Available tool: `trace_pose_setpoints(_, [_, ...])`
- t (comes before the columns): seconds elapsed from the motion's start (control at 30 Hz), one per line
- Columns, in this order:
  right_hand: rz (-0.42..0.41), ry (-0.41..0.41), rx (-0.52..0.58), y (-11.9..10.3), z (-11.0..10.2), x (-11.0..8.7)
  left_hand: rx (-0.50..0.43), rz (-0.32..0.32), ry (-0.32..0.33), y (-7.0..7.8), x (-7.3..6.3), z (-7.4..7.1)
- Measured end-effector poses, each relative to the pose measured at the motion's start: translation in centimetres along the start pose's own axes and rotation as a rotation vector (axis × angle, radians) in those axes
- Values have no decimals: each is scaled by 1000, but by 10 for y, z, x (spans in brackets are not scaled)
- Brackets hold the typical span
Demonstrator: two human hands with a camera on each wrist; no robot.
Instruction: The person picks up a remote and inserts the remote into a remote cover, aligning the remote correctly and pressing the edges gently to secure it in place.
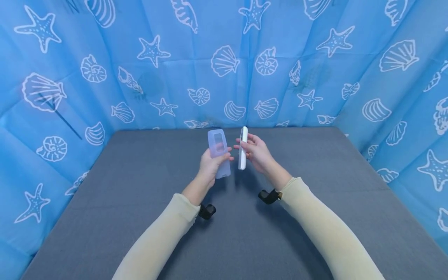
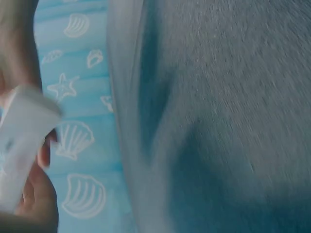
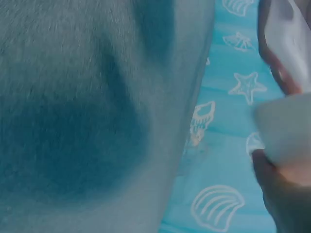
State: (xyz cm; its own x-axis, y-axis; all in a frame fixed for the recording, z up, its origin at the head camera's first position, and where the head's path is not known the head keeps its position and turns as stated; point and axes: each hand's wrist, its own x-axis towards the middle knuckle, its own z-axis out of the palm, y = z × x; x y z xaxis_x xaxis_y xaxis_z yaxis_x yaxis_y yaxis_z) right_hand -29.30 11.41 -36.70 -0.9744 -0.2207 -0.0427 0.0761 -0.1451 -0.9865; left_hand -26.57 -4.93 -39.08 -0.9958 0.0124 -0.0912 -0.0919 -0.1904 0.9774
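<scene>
My left hand (image 1: 209, 165) holds a translucent, pale violet remote control cover (image 1: 211, 138), thumb across its front. The cover stands tilted, and a rounded oblong window is cut in its upper half. Beside it, my right hand (image 1: 259, 154) grips a slim white remote control (image 1: 242, 162) between thumb and fingers, upright and turned edge-on to the head view. A small gap separates the two. In the right wrist view the white end of the remote (image 3: 286, 126) is blurred and close, with the cover (image 3: 291, 46) behind it.
A dark grey cloth-covered table (image 1: 157, 233) lies beneath both hands. Blue curtains (image 1: 196, 46) printed with white shells and starfish hang behind it and at its sides. Black camera mounts (image 1: 269, 196) sit at both wrists.
</scene>
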Motion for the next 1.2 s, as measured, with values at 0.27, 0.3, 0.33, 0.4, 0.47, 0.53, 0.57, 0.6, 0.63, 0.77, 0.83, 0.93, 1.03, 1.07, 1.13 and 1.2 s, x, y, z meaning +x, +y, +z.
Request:
trace_pose_setpoints(0.27, [-8,-306,214,5,-24,-1,-81,-76,-118,8,13,-23])
trace_pose_setpoints(0.3, [-12,-336,225,5,-25,-1,-82,-77,-124,8,14,-26])
trace_pose_setpoints(0.33, [-10,-351,242,5,-26,-1,-84,-80,-129,9,15,-28])
trace_pose_setpoints(0.4, [-12,-374,262,6,-27,-2,-127,-79,-152,10,16,-31])
trace_pose_setpoints(0.47, [-12,-382,270,5,-27,-2,-176,-78,-180,10,16,-33])
trace_pose_setpoints(0.53, [-10,-379,274,5,-27,-2,-211,-80,-201,11,16,-34])
trace_pose_setpoints(0.57, [-9,-377,272,4,-27,-2,-227,-79,-212,11,15,-34])
trace_pose_setpoints(0.6, [-7,-374,267,4,-26,-2,-235,-78,-223,12,15,-34])
trace_pose_setpoints(0.63, [-4,-370,263,4,-26,-2,-246,-77,-239,13,14,-35])
trace_pose_setpoints(0.77, [-5,-365,240,5,-26,-2,-245,-67,-248,14,13,-37])
trace_pose_setpoints(0.83, [-14,-369,232,7,-27,-2,-198,-55,-212,13,13,-38])
trace_pose_setpoints(0.93, [-32,-370,220,8,-28,-1,-29,-24,-137,11,15,-39])
trace_pose_setpoints(1.03, [-36,-364,212,9,-29,-1,170,-12,-88,12,14,-37])
trace_pose_setpoints(1.07, [-38,-364,206,9,-30,0,216,-8,-78,12,13,-36])
trace_pose_setpoints(1.13, [-35,-363,212,9,-30,0,245,11,-62,13,11,-34])
trace_pose_setpoints(1.2, [-37,-364,217,10,-30,0,212,46,-47,14,10,-31])
